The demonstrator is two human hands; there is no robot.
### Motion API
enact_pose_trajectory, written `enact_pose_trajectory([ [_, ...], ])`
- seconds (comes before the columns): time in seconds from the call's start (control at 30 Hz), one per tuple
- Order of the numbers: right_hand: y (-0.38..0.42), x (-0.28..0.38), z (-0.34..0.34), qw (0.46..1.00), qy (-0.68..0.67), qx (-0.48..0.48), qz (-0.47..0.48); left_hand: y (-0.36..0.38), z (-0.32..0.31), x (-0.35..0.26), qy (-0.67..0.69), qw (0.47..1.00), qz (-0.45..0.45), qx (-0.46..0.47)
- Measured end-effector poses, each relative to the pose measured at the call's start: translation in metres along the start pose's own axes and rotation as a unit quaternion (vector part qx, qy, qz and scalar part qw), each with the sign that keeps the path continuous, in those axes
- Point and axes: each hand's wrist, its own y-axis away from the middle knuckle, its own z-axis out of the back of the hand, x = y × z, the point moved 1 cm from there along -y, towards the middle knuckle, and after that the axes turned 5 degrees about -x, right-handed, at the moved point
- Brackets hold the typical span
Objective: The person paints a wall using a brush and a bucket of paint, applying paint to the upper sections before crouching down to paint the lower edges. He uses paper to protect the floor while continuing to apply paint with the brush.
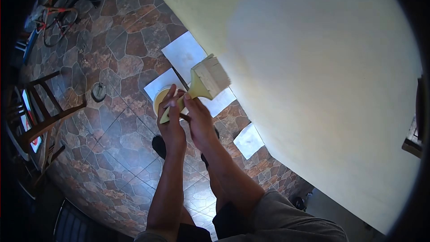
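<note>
A wide paintbrush (200, 82) with a pale yellow handle is held out in front of me, its bristles pointing up and right toward the wall (309, 85). My right hand (200, 118) grips its handle near the broad head. Lower on the same handle, the fingers of my left hand (171, 118) are closed around the tail end. Just behind my left hand shows a round container (157, 100) with a yellowish inside, partly hidden by the fingers. The bristles look tan and overlap the wall's lower edge in this view.
White sheets (183, 53) lie along the wall's foot, with another sheet (249, 141) nearer me. A small round tin (98, 92) stands on the stone-patterned floor (112, 130). Wooden chairs (49, 123) are at the left, and a red bicycle-like frame (56, 20) is farther back.
</note>
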Motion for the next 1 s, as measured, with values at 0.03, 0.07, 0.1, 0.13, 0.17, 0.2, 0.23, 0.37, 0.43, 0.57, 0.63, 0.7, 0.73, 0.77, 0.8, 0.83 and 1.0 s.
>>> enact_pose_trajectory([
  [0.03,0.000,0.008,-0.001,0.999,-0.030,0.007,0.025,-0.002,0.005,-0.004,0.001,1.000,0.000,0.004],
  [0.07,-0.001,0.016,-0.002,0.997,-0.061,0.015,0.050,-0.002,0.010,-0.004,-0.079,0.996,-0.038,0.022],
  [0.1,-0.004,0.023,-0.004,0.997,-0.061,0.014,0.055,-0.002,0.013,0.000,-0.157,0.984,-0.080,0.041],
  [0.13,-0.005,0.038,-0.010,0.996,-0.041,0.005,0.085,0.003,0.016,0.009,-0.113,0.988,-0.101,0.023],
  [0.17,-0.005,0.050,-0.013,0.994,-0.022,-0.008,0.110,0.015,0.025,0.015,-0.111,0.988,-0.098,0.029],
  [0.2,-0.012,0.060,-0.014,0.988,-0.044,0.002,0.151,0.028,0.042,0.020,-0.037,0.998,-0.004,0.041],
  [0.23,-0.014,0.078,-0.016,0.982,-0.021,0.004,0.189,0.044,0.066,0.027,0.034,0.994,0.090,0.050],
  [0.37,-0.025,0.157,-0.019,0.919,0.076,0.004,0.387,0.135,0.171,0.036,-0.456,0.834,0.238,0.198],
  [0.43,-0.038,0.179,-0.016,0.924,0.037,0.014,0.379,0.213,0.253,0.066,-0.542,0.773,0.242,0.223],
  [0.57,-0.140,0.122,0.034,0.953,0.046,-0.060,0.293,0.272,0.258,0.048,-0.583,0.767,0.183,0.197],
  [0.63,-0.180,0.065,0.056,0.980,0.038,-0.045,0.192,0.263,0.243,0.053,-0.592,0.751,0.212,0.200],
  [0.7,-0.200,0.027,0.067,0.993,0.061,-0.035,0.096,0.248,0.219,0.061,-0.665,0.671,0.253,0.209],
  [0.73,-0.207,0.016,0.070,0.996,0.042,-0.032,0.069,0.244,0.214,0.071,-0.666,0.669,0.259,0.205],
  [0.77,-0.211,0.008,0.070,0.999,0.022,-0.030,0.039,0.240,0.210,0.084,-0.681,0.670,0.135,0.262],
  [0.8,-0.216,0.002,0.069,0.999,-0.017,-0.013,0.037,0.239,0.206,0.094,-0.683,0.658,0.009,0.316],
  [0.83,-0.214,0.007,0.064,0.998,-0.056,0.003,0.038,0.236,0.196,0.101,-0.684,0.656,0.015,0.317],
  [1.0,-0.128,0.113,0.011,0.982,-0.136,0.059,0.119,0.209,0.100,0.126,-0.450,0.817,0.169,0.318],
])
